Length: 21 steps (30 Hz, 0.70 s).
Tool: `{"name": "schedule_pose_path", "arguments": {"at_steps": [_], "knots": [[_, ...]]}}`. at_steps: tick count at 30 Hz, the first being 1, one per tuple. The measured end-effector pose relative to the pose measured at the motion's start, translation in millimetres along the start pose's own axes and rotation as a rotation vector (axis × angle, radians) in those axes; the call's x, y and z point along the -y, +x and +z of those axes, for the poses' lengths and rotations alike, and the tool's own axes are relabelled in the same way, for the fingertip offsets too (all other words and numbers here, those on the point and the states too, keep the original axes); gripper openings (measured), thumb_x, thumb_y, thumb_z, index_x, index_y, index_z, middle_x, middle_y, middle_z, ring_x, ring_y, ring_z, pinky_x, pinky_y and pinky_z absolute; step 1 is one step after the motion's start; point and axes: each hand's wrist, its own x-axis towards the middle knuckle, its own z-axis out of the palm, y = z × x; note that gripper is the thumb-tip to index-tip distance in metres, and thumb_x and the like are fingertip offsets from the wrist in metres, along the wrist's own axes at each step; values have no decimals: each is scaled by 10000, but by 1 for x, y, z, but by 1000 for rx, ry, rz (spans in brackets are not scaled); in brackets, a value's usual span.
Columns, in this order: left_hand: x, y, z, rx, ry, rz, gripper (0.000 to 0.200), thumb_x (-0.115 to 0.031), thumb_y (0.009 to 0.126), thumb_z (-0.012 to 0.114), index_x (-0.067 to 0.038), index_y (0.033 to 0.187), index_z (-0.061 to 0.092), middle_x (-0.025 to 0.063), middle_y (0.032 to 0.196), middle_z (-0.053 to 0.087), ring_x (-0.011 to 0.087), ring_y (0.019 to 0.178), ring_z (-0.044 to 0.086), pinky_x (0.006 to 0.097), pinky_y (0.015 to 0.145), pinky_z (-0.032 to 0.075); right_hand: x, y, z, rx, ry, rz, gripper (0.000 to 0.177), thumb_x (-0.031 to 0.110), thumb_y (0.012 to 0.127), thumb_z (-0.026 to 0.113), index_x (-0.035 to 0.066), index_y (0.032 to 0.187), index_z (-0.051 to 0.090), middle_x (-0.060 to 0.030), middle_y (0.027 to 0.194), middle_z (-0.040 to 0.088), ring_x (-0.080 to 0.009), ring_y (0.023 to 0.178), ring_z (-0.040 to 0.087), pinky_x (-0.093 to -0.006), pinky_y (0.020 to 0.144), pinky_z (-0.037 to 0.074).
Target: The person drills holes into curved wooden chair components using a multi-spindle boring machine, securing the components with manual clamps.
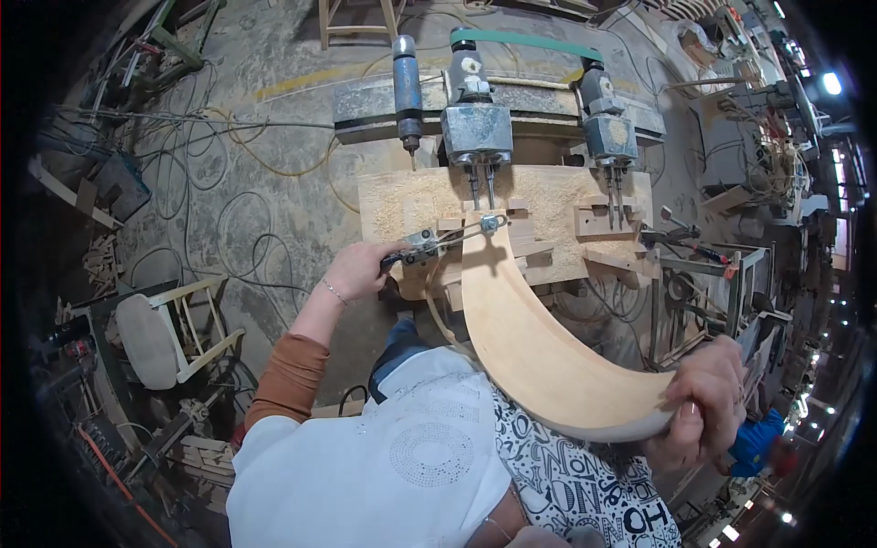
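Observation:
A long curved wooden piece (548, 356) runs from the drilling table to the person's right side. Its narrow far end lies beneath the metal clamp (491, 224), just in front of the paired drill bits (481, 187). My left hand (358, 271) is closed around the dark handle of the toggle clamp, left of the wood. At the wood's near right end, my right hand (699, 402) grips the edge, thumb on the near side. Sawdust covers the wooden jig board (402, 205).
More drill heads (610, 137) stand at the right of the machine, with a blue spindle (407, 91) at the left. A chair frame (151, 338) is at left. Cables (247, 237) lie on the floor. Someone in blue (756, 443) is at far right.

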Motion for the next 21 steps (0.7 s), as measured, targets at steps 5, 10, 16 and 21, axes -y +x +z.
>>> {"name": "schedule_pose_path", "arguments": {"at_steps": [5, 10, 16, 21], "knots": [[7, 0, 4, 1, 0, 21, 476, -93, 827, 634, -213, 1288, 644, 195, 860, 698, 408, 818, 662, 502, 749, 529, 8, -1, 17, -184, 37, 37, 179, 175, 689, 527, 3, 676, 574, -88, 581, 510, -202, 537, 460, -368, 580, 325], [14, -4, 12, -53, -45, 70, 432, -119, 848, 625, -186, 1274, 649, 212, 889, 698, 416, 834, 663, 507, 754, 531, 19, -10, 16, -244, 8, 165, 152, 124, 717, 502, -21, 690, 541, -88, 629, 508, -199, 624, 449, -352, 617, 337], [11, -13, 23, 15, -21, 82, 444, -157, 856, 629, -183, 1299, 625, 218, 961, 704, 413, 900, 672, 509, 785, 542, 27, -24, 10, -234, -9, 226, 132, 104, 736, 502, -16, 691, 532, -81, 640, 507, -192, 616, 443, -342, 678, 346], [-5, -49, 42, -105, -109, 114, 428, -326, 895, 674, -154, 1284, 628, 189, 995, 708, 400, 888, 681, 495, 763, 548, 42, -51, 0, -296, 8, 216, 130, 112, 711, 506, -9, 683, 545, -91, 616, 500, -194, 612, 440, -365, 683, 358]]}}
